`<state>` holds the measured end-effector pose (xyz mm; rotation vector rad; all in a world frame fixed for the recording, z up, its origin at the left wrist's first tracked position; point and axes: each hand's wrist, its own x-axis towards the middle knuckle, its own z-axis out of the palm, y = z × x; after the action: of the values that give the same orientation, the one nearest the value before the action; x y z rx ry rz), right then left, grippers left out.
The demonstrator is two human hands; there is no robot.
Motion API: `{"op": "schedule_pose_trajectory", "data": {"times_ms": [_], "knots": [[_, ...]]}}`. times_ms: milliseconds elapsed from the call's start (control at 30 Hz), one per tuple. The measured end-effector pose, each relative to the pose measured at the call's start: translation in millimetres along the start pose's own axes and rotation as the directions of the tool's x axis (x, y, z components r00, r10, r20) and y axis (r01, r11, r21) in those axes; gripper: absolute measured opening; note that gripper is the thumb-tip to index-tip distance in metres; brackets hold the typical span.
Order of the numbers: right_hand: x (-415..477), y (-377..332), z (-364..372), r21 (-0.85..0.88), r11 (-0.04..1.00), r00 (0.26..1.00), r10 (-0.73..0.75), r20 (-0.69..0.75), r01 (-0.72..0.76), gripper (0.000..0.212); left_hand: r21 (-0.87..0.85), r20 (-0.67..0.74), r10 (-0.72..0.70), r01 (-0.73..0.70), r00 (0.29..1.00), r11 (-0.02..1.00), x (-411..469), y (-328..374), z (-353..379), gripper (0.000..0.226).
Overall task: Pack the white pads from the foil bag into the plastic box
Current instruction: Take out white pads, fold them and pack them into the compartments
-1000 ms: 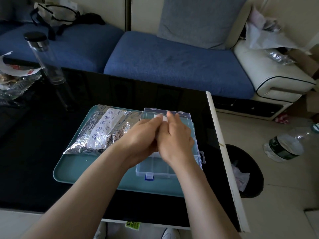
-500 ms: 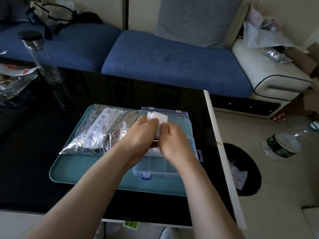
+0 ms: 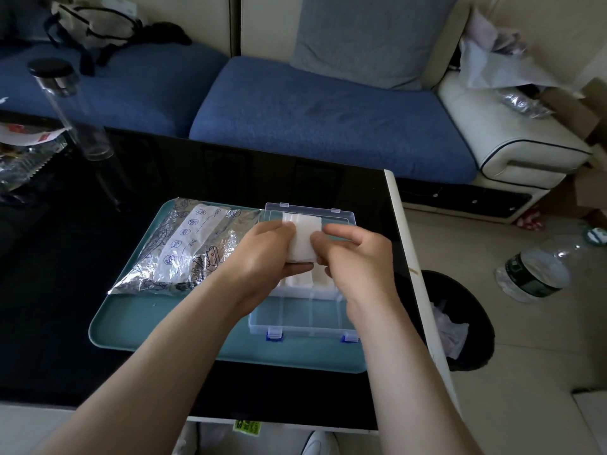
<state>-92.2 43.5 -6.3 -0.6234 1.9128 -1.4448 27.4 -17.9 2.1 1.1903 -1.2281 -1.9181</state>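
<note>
Clutter rings your work area: a tall glass bottle (image 3: pixel 72 106) with a black cap stands at the far left of the black worktop (image 3: pixel 65 290), near a crumpled snack wrapper (image 3: pixel 23 152) cut off by the frame's edge; a blue sofa (image 3: pixel 312 119) with a grey cushion (image 3: pixel 368 37) runs behind; a black bin (image 3: pixel 460 323) sits on the floor by the worktop's right edge; a plastic water bottle (image 3: pixel 538 274) lies further right.

On the teal tray (image 3: pixel 131 323) the foil bag (image 3: pixel 184 247) lies flat at the left, just beside the plastic box (image 3: pixel 305 316), whose clear lid (image 3: pixel 341 215) lies open towards the sofa. You hold a stack of white pads (image 3: pixel 303 238) above the box's far compartments; your left hand (image 3: pixel 262 254) has its grip wrapped round the stack's left side; your right hand (image 3: pixel 358 257) pinches the right edge (both grips clenched on the same stack).

Your hands cover most of the far row; only slivers of packed pads (image 3: pixel 320 277) show beneath, and how many I cannot tell; the bag's right end is hidden behind your left hand.
</note>
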Motion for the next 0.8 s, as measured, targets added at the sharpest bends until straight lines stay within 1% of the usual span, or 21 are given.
{"op": "schedule_pose_trajectory", "data": {"times_ms": [67, 200, 267, 467, 567, 600, 667, 733, 800], "knots": [[-0.8, -0.7, -1.8, -0.006, 1.0, 0.998, 0.002, 0.057, -0.001, 0.025, -0.003, 0.025, -0.006, 0.006, 1.0, 1.0, 0.0, 0.0, -1.9, 0.03], [2.0, 4.7, -1.7, -0.083, 0.992, 0.996, -0.092, -0.01, 0.091, 0.012, -0.026, 0.028, -0.009, 0.01, 1.0, 1.0, 1.9, -0.1, -3.9, 0.028], [3.6, 6.6, -2.2, -0.076, 0.992, 0.995, -0.103, -0.015, 0.101, 0.009, -0.027, 0.025, -0.009, 0.01, 1.0, 1.0, 2.5, 0.5, -4.4, 0.028], [2.5, 3.4, -1.6, 0.002, 0.997, 0.997, -0.072, 0.012, 0.072, 0.016, -0.086, 0.027, -0.028, 0.03, 0.999, 0.996, 2.5, 1.7, -5.5, 0.027], [1.5, 0.5, -1.3, -0.026, 0.996, 0.996, -0.079, 0.045, 0.08, 0.023, -0.117, 0.06, -0.025, 0.032, 0.998, 0.993, 3.4, 1.7, -5.6, 0.03], [1.2, 0.2, -1.4, -0.028, 0.996, 0.994, -0.082, 0.069, 0.084, 0.026, -0.107, 0.087, -0.019, 0.028, 0.996, 0.994, 3.6, 1.4, -6.3, 0.035], [0.7, 0.4, -1.5, -0.026, 0.995, 0.989, -0.093, 0.115, 0.097, 0.03, -0.017, 0.164, -0.004, 0.006, 0.986, 1.0, 4.4, -0.5, -8.1, 0.043], [1.4, 4.3, -1.9, -0.078, 0.985, 0.981, -0.139, 0.135, 0.15, 0.029, 0.08, 0.218, 0.007, -0.025, 0.976, 0.997, 4.7, -3.8, -9.4, 0.036], [4.1, 9.0, -2.0, -0.193, 0.946, 0.961, -0.232, 0.153, 0.259, 0.019, 0.099, 0.216, 0.007, -0.029, 0.976, 0.995, 5.9, -5.4, -10.1, 0.028]]}}
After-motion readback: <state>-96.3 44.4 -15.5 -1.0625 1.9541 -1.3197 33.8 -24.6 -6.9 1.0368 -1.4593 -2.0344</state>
